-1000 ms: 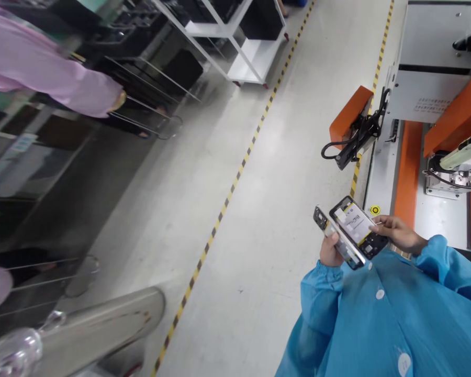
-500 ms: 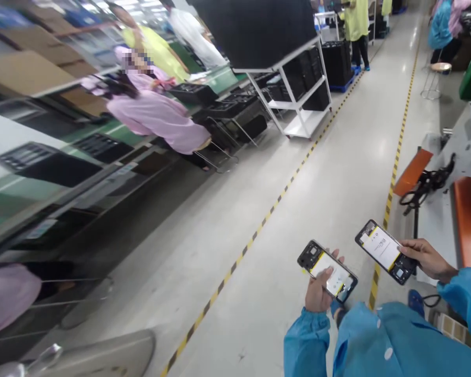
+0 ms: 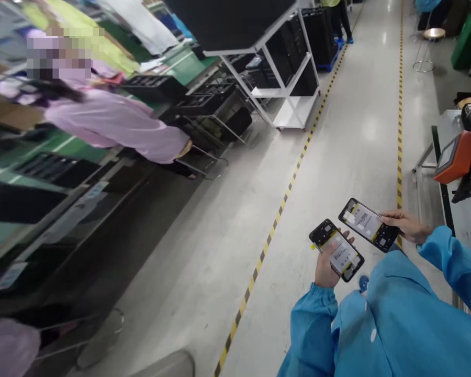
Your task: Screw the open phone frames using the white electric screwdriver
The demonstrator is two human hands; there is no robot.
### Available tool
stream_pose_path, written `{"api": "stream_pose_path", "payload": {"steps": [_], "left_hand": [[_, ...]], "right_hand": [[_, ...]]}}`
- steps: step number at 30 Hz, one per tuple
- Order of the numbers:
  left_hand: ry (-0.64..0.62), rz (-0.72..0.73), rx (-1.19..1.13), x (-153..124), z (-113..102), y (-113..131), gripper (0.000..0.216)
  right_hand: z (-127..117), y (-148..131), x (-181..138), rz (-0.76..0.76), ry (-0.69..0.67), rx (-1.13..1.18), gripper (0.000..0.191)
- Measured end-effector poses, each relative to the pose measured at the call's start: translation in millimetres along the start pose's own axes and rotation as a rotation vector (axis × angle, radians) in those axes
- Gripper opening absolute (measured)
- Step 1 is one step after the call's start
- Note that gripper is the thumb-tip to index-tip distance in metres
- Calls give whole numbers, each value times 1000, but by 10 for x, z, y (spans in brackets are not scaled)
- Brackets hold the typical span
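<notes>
Sitting at far left, a person in a smooth pink smock [image 3: 113, 125] faces a bench with black ribbed trays [image 3: 157, 88]. Next, a white tubular rack [image 3: 282, 89] holds black crates. A yellow-black striped line [image 3: 275, 230] crosses the glossy grey floor. My left hand [image 3: 326, 264] is closed around an open-backed phone [image 3: 336, 250], flat and rectangular, its battery label up. Just beside it, my right hand [image 3: 406, 226] pinches a second open-backed phone [image 3: 368, 224] by its end, over the floor.
</notes>
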State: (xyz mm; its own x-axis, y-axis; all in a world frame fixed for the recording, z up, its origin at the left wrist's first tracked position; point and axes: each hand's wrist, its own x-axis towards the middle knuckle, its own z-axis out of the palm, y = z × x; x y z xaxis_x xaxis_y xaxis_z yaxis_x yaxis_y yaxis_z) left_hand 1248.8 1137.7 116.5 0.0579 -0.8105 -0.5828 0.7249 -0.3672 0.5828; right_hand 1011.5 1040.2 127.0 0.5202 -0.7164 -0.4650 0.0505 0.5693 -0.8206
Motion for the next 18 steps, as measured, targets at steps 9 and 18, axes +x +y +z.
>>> {"api": "stream_pose_path", "payload": {"steps": [9, 18], "left_hand": [[46, 1, 108, 1310, 474, 808, 35], [90, 29, 99, 2711, 1336, 1599, 34]], "right_hand": [[-405, -848, 1298, -140, -103, -81, 60], [-1040, -2109, 2783, -122, -250, -170, 46]]}}
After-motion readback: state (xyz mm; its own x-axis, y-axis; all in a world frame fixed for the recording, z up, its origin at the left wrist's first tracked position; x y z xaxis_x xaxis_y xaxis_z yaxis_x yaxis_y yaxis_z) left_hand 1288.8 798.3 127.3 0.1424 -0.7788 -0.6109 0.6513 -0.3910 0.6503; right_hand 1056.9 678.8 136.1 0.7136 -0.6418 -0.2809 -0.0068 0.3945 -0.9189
